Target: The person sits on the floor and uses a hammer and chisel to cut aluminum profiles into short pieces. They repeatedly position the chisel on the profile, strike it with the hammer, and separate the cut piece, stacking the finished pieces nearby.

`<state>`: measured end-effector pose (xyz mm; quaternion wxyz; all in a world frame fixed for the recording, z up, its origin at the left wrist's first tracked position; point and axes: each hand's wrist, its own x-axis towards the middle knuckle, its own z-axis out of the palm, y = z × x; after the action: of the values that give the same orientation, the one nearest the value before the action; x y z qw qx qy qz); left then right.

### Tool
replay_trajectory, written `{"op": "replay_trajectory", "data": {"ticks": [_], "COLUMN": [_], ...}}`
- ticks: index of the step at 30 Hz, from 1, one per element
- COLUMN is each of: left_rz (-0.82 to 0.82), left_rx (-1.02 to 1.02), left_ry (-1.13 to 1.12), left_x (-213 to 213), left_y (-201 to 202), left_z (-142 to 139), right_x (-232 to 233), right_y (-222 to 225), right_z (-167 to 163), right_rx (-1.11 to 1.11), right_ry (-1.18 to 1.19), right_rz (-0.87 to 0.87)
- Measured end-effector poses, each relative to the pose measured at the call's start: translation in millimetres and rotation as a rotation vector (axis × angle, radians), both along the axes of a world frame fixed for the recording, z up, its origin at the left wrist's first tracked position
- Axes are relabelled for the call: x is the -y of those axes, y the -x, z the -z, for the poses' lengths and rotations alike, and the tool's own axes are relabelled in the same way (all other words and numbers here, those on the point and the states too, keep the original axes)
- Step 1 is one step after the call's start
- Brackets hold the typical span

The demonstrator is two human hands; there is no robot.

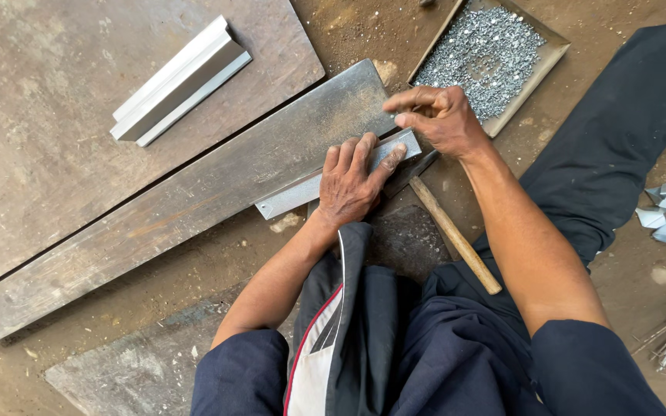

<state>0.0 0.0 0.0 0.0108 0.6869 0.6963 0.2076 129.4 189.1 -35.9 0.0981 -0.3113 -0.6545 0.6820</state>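
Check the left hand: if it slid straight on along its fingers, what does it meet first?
The left hand lies flat on the metal strip, fingers pointing up-right. Straight on, it would likely meet the right hand first, whose fingertips pinch at the strip's end; the tray of small metal pieces lies beyond.

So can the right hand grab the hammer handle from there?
Probably yes. The right hand hovers at the end of the metal strip, and the wooden hammer handle lies just below it on the ground, uncovered. Only its head end is tucked under the strip and the left hand.
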Motion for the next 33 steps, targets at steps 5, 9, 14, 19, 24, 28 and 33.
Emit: {"op": "replay_trajectory", "data": {"ticks": [5,9,14,19,24,28,33], "left_rz": [-0.097,-0.159,-0.186,-0.196,0.083,0.245,0.211], "left_rx": [0.022,-0.001,-0.034,0.114,0.191,0.199,0.153], "left_ry": [-0.001,-0.018,0.014,0.082,0.154,0.226,0.243], "left_x": [-6,-12,-15,-23,-53,-66,-57], "left_y": [11,15,19,27,52,64,52], "left_z": [-1,-1,-5,-22,-22,-10,2], "right_x": [7,14,15,12,20,26,37], "right_y": [-1,10,23,33,10,5,2], "right_z": [-6,-11,-20,-25,-30,-23,-20], "right_rx": [-0.035,-0.077,-0.035,-0.025,-0.037,-0.027,-0.069], "right_ry": [0.053,-0.013,0.061,0.03,0.034,0.057,0.107], "right_rz": [0.082,0.107,0.146,0.137,0.116,0.131,0.172]}}
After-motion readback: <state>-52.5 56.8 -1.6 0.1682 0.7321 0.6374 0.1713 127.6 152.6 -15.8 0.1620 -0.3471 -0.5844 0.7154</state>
